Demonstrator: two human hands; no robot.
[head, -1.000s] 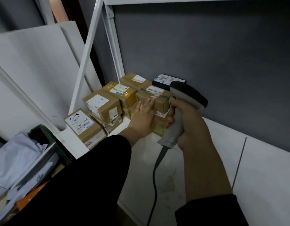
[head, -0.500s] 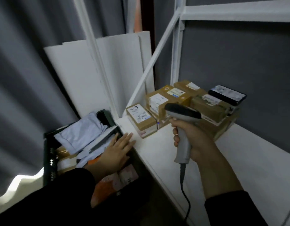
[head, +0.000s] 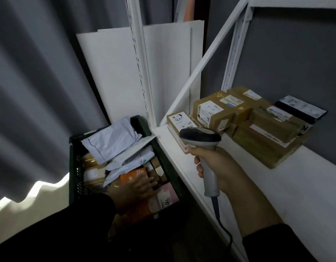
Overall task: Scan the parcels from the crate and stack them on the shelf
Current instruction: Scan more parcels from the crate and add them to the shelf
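At seven o'clock the left hand (head: 142, 188) lies flat, fingers apart, on an orange parcel (head: 132, 175) in the crate (head: 72, 167). The right hand (head: 218, 167) clamps the scanner (head: 201, 138). Overlapping grey mailers (head: 110, 144) could slide if the parcel lifts.

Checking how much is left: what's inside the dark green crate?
Grey mailer bags on top, brown boxes, an orange parcel and a pink parcel under the left hand. Anything lower is covered.

A white patch on the pink parcel (head: 168, 197), lower left of the scanner (head: 201, 138), bears dark characters that look like "110", turned sideways. The brown box (head: 177, 120) just behind the scanner has a white label with handwritten strokes, illegible. All other labels are too blurred to read.
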